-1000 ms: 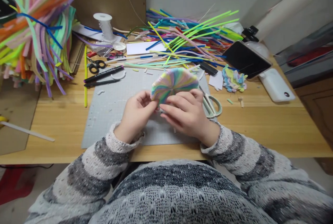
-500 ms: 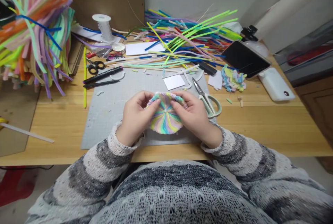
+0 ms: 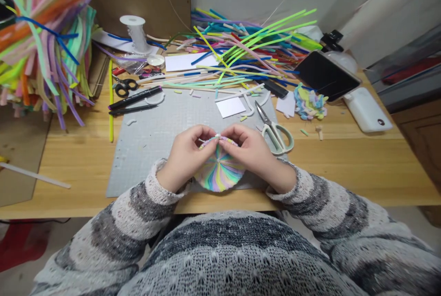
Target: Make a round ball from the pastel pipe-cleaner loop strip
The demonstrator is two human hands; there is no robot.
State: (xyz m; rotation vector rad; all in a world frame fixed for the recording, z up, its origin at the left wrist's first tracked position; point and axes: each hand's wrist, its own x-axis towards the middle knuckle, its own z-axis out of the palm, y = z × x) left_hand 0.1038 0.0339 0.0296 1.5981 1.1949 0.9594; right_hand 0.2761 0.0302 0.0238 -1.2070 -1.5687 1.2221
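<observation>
A round disc of pastel pipe cleaners (image 3: 220,174), striped outward from its centre in yellow, pink, mint and lilac, is held over the near part of the grey cutting mat (image 3: 144,149). My left hand (image 3: 188,156) pinches its far rim from the left, thumb on top. From the right, my right hand (image 3: 253,153) pinches the same rim. Both thumb tips nearly meet at the disc's top edge. The curled fingers hide parts of the rim. Scissors with pale green handles (image 3: 275,133) lie just beyond my right hand.
Loose pipe cleaners (image 3: 241,48) are heaped along the wall. A big bundle of them (image 3: 44,48) stands at left. Black scissors (image 3: 126,87), markers (image 3: 136,97), a spool (image 3: 136,34), a white card (image 3: 230,107), a pastel fuzzy piece (image 3: 310,102) and a phone (image 3: 327,75) lie around the mat.
Both hands have come closer together along the disc's rim, so the thumbs now nearly touch. The disc sits slightly nearer to me, and more of its lower face shows.
</observation>
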